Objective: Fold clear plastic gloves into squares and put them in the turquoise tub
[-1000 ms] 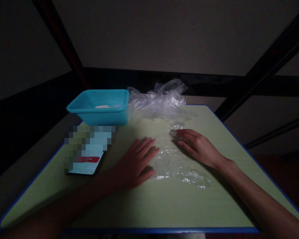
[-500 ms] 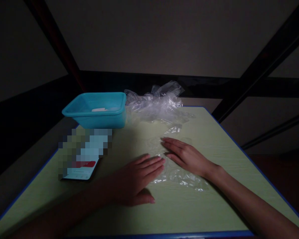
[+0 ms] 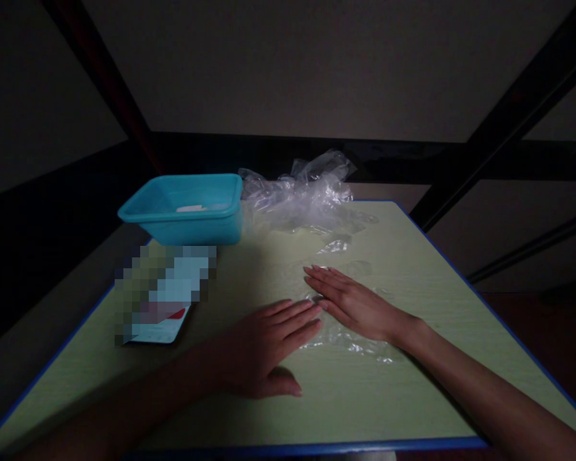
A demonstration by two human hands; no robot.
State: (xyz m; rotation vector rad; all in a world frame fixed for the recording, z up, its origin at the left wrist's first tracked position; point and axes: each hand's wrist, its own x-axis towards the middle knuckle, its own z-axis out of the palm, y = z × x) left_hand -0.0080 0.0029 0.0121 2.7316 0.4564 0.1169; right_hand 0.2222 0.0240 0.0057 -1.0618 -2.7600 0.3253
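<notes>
A thin, clear, crinkled plastic piece (image 3: 360, 342), its outline somewhat like a disposable glove, lies flat on the table. My right hand (image 3: 358, 301) rests palm down over its upper part, fingers stretched out and nearly together. At its left edge, my left hand (image 3: 269, 346) lies flat, fingertips on the plastic and thumb spread away. The left fingertips meet or nearly meet the right thumb. Neither hand grips anything. Both hands hide part of the plastic.
A crumpled heap of clear plastic (image 3: 307, 198) lies at the table's back edge. Left of it stands a turquoise basin (image 3: 192, 229) with a small white item (image 3: 190, 209) inside. A phone (image 3: 160, 330), partly pixelated, lies nearer. The pale green table (image 3: 388, 410) has blue edging.
My right hand has slid slightly left over the plastic. My left fingertips have shifted a little right, towards the right thumb. The view has tilted slightly.
</notes>
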